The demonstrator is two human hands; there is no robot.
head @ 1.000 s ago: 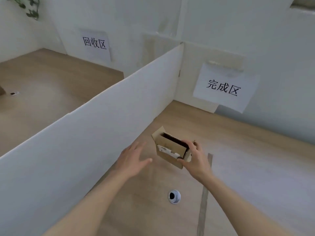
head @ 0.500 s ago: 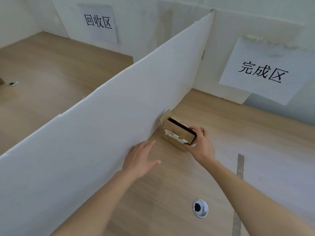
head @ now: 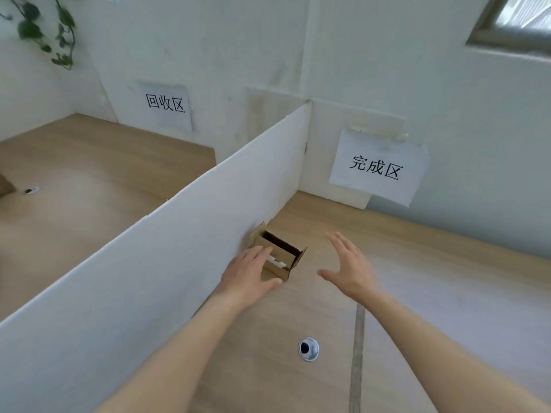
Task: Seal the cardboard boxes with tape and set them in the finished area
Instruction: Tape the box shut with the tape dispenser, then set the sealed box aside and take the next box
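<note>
A small brown cardboard box (head: 281, 257) with open flaps and a white label sits on the wooden table, right against the white divider board (head: 167, 248). My left hand (head: 249, 274) lies with straight fingers over the box's near left side, hiding part of it. To the right of the box my right hand (head: 348, 266) hovers with fingers spread, apart from it and holding nothing. On the wall behind hangs a paper sign (head: 377, 168) reading 完成区.
A second paper sign (head: 165, 104) reading 回收区 hangs over the compartment left of the divider. A round metal cable hole (head: 308, 348) and a grey strip (head: 357, 353) lie in the table near me. A plant (head: 44, 28) hangs at the top left.
My right hand has let go of the box and drawn off to the right. My left hand has moved forward onto the box, which now stands on the table by the divider.
</note>
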